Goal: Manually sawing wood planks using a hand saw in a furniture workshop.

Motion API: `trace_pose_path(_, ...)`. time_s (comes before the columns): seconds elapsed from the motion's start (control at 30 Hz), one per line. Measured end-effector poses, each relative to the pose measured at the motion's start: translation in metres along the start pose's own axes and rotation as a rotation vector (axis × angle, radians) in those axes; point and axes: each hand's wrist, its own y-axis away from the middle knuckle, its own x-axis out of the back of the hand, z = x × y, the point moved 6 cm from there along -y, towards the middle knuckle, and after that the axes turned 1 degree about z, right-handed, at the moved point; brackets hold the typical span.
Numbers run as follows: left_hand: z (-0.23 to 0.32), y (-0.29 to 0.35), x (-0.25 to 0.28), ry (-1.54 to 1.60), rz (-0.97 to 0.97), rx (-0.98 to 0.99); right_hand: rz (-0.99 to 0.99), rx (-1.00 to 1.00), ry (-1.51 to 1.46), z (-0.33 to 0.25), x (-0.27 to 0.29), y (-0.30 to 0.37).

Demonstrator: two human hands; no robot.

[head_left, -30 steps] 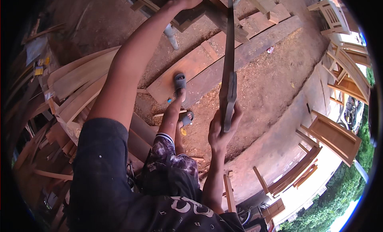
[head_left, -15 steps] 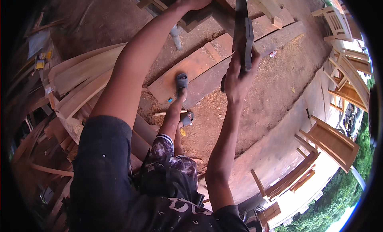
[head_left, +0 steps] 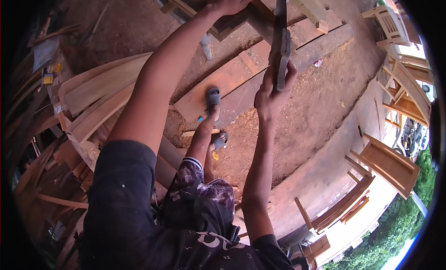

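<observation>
A hand saw [head_left: 280,23] with a dark handle is gripped in my right hand [head_left: 272,93]. Its blade is seen nearly edge-on and runs up past the top of the view. My left hand [head_left: 231,3] is at the top edge, its fingers bent over a piece of wood [head_left: 261,20] on a low wooden support. Part of that hand's fingertips and much of the wood lie outside the picture. Where the blade's far end touches cannot be seen.
Wide planks [head_left: 223,86] lie on the dirt floor by my sandalled feet. Curved boards [head_left: 102,86] are stacked at the left. Another timber piece [head_left: 306,7] stands out at the top right. Wooden furniture frames [head_left: 385,163] line the right side, with greenery beyond.
My right hand and the saw have come slightly down and toward me, and the handle has turned a little. The left hand stays on the wood.
</observation>
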Motion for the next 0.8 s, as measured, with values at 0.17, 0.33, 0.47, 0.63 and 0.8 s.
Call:
trace_pose_path(0.17, -0.015, 0.004, 0.009, -0.012, -0.007, -0.034, -0.077, -0.09, -0.067, -0.022, 0.014, 0.022)
trace_pose_path(0.33, -0.016, 0.007, 0.019, -0.022, 0.019, -0.014, -0.093, -0.212, -0.008, -0.015, 0.115, 0.253)
trace_pose_path(0.47, -0.014, 0.003, 0.013, -0.089, 0.009, -0.024, -0.03, -0.212, -0.018, -0.026, 0.115, 0.233)
trace_pose_path(0.63, 0.006, -0.004, 0.007, 0.005, -0.062, 0.021, -0.008, -0.115, -0.066, 0.02, 0.006, 0.01)
trace_pose_path(0.8, -0.03, 0.005, 0.012, -0.071, 0.05, -0.031, -0.116, -0.106, -0.046, -0.009, -0.01, -0.016)
